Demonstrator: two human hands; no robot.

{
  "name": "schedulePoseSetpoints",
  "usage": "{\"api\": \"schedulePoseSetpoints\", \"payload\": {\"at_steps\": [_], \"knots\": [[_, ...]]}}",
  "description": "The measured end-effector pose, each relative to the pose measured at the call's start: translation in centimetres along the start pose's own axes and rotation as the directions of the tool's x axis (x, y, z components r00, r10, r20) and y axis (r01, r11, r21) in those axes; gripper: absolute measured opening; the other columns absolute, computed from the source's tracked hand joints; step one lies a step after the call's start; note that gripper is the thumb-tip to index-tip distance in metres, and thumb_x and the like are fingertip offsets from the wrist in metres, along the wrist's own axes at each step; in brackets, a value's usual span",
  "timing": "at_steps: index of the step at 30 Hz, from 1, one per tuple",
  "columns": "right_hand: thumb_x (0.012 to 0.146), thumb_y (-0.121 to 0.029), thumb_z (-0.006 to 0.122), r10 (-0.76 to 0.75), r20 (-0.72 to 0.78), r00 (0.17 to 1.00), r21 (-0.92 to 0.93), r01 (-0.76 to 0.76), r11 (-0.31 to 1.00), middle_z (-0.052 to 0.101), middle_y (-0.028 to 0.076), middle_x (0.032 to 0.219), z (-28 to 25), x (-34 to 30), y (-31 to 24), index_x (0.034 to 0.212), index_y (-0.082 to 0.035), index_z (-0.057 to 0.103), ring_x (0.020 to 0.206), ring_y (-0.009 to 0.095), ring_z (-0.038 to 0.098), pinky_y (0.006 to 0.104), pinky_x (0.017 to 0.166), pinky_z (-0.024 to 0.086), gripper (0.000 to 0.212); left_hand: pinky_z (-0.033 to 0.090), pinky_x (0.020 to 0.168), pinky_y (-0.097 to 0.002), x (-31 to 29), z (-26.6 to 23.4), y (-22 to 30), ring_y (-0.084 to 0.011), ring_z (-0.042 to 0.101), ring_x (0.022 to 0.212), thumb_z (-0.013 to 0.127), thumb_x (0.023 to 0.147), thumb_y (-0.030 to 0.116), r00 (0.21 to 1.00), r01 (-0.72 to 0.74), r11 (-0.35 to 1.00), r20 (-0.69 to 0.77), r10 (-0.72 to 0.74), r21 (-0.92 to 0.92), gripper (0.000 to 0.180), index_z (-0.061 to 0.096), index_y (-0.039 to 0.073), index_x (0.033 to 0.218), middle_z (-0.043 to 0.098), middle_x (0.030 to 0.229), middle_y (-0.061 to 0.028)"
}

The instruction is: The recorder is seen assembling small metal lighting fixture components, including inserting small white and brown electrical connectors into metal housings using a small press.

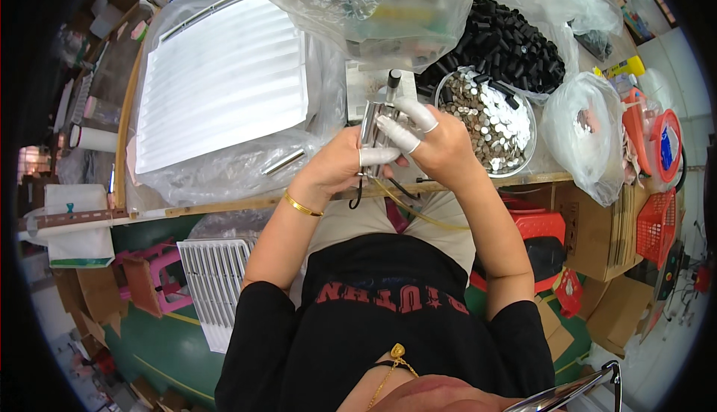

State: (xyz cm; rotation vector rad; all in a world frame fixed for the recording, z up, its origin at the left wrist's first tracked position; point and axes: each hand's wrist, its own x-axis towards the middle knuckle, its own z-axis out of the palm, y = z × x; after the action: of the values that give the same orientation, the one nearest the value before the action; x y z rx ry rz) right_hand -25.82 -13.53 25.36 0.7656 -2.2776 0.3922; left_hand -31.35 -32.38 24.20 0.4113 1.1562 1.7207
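Observation:
My left hand (337, 164) is closed round a shiny silver metal tube (368, 122), its thumb in a white finger cot lying across it. My right hand (446, 148) comes in from the right, fingers bent in white cots and tips at the tube's side; whatever they pinch is hidden. Just beyond the fingers stands a metal piece with a black cylindrical end (393, 78); whether it joins the tube I cannot tell. Beside my right hand, a clear round bowl (533, 139) holds many small silver discs. Another silver tube (284, 162) lies on plastic film to the left.
A white ridged tray (224, 83) covers the table's left side. Behind the bowl is a heap of black cylindrical caps (515, 46). A plastic bag (403, 8) hangs over the far middle; another bag (586, 132) sits right. A thin yellow hose (426, 220) runs below my hands.

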Motion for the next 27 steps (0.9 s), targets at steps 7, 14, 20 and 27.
{"api": "schedulePoseSetpoints", "payload": {"at_steps": [7, 14, 20, 27], "knots": [[0.063, -0.006, 0.069, 0.059, -0.004, 0.998, 0.005, -0.059, 0.998, 0.063, 0.012, 0.102, -0.6, -1.9, 1.1, 0.101, -0.005, 0.063, 0.079, 0.026, 0.063, 0.0327, 0.062, 0.053, 0.039, 0.055, 0.085, -0.04, -0.7, 0.2, -1.1, -0.0319, 0.061, 0.102, 0.061, 0.089, 0.021, 1.0, -0.028, 0.951, 0.004, 0.031, -0.309, 0.044, 0.049, -0.006, 0.122, 0.059, 0.112, -0.0189], [0.083, -0.01, 0.067, 0.932, 0.149, 0.33, 0.902, -0.432, 0.009, 0.061, 0.002, 0.081, 2.5, -0.4, 2.7, 0.098, 0.0, 0.061, 0.063, 0.005, 0.05, 0.0178, 0.045, 0.032, 0.019, 0.047, 0.052, -0.0327, 4.7, -3.3, -3.6, -0.0209, 0.057, 0.056, 0.075, 0.072, 0.035, 0.588, 0.028, 0.11, -0.105, 0.802, 0.994, 0.043, 0.067, 0.007, 0.103, 0.056, 0.067, -0.0075], [0.084, -0.012, 0.067, 0.905, 0.321, 0.281, 0.921, -0.315, -0.229, 0.058, 0.0, 0.081, 4.8, 0.2, 3.6, 0.101, -0.001, 0.06, 0.064, 0.005, 0.05, 0.0172, 0.045, 0.028, 0.021, 0.048, 0.057, -0.0373, 6.5, -2.7, -3.0, -0.0252, 0.06, 0.063, 0.077, 0.062, 0.033, 0.622, 0.182, -0.026, -0.095, 0.777, 0.983, 0.044, 0.067, 0.008, 0.097, 0.058, 0.068, -0.0059], [0.083, -0.009, 0.067, 0.888, 0.262, 0.377, 0.924, -0.364, -0.118, 0.059, 0.0, 0.081, 4.3, 1.0, 2.2, 0.098, -0.001, 0.06, 0.066, 0.004, 0.049, 0.0168, 0.047, 0.03, 0.018, 0.049, 0.062, -0.0394, 6.2, -3.5, -3.2, -0.0275, 0.06, 0.072, 0.076, 0.06, 0.027, 0.661, 0.141, 0.031, -0.118, 0.741, 0.989, 0.039, 0.066, 0.007, 0.091, 0.059, 0.074, -0.0078]]}}
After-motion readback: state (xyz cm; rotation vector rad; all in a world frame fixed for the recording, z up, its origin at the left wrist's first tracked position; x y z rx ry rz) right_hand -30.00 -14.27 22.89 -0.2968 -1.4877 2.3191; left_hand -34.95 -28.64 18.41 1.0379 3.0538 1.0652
